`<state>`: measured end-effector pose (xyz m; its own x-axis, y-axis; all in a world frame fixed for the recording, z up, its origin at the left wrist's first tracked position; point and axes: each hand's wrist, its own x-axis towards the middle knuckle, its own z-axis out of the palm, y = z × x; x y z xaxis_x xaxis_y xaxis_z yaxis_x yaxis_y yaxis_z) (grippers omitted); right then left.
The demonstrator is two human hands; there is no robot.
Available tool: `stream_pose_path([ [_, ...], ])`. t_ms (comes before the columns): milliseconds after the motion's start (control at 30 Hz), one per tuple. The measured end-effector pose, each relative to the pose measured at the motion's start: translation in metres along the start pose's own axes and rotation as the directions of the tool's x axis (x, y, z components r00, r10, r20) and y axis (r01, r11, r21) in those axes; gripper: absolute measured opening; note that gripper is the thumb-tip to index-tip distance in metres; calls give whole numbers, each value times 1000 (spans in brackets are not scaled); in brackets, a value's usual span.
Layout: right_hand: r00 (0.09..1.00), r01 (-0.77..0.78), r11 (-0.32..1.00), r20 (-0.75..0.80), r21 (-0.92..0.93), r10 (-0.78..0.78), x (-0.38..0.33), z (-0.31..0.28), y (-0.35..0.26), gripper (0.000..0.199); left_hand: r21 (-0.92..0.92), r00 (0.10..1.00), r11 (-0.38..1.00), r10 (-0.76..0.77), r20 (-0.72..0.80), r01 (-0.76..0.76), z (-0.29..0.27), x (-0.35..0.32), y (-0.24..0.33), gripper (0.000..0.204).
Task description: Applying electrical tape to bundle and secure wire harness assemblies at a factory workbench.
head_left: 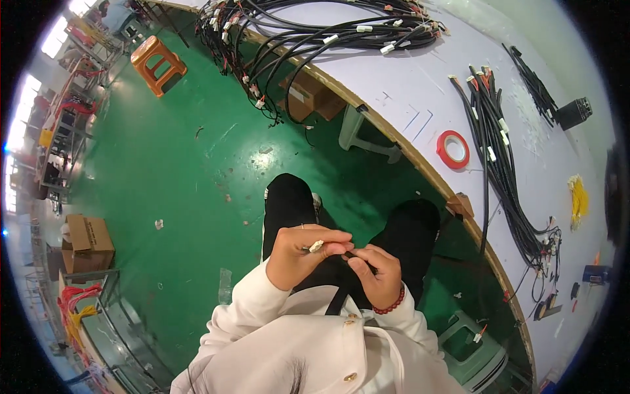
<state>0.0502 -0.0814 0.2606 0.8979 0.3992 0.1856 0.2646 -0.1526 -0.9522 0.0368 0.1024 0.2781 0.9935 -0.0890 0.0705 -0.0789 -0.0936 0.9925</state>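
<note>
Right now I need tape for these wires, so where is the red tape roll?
In the head view the red tape roll lies flat on the white worktable to the person's right, near its wooden edge, just left of the long black wire harness.

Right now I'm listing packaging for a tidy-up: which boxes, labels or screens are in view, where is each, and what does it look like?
Cardboard box: on the green floor at far left, brown, rectangular, flaps partly open.
Second cardboard box: under the table's edge, upper middle, brown, with a pale label patch.
White tags: small strips wrapped round the black cable bundles on the table.
Screens: none seen.
</note>
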Motion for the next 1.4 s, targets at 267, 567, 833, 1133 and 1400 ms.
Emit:
stream_pose_path([
  [267,957,-248,893,-50,375,287,5,4,9,21,-209,875,978,-120,-469,22,9,1,-37,47],
  [567,982,-174,835,28,522,188,12,34,11,36,-428,954,882,-272,-126,195,39,1,-29,34],
  [833,856,-418,898,392,138,338,-19,21,68,29,-695,804,659,-228,-549,-288,-52,39,-11,40],
  [1133,868,-401,916,325,17,375,-24,12,96,20,-644,680,570,-191,-708,-510,-116,35,2,25],
  [1400,852,-342,934,386,-101,353,-45,20,131,20,-479,574,636,-69,-816,-605,-139,21,23,22],
])
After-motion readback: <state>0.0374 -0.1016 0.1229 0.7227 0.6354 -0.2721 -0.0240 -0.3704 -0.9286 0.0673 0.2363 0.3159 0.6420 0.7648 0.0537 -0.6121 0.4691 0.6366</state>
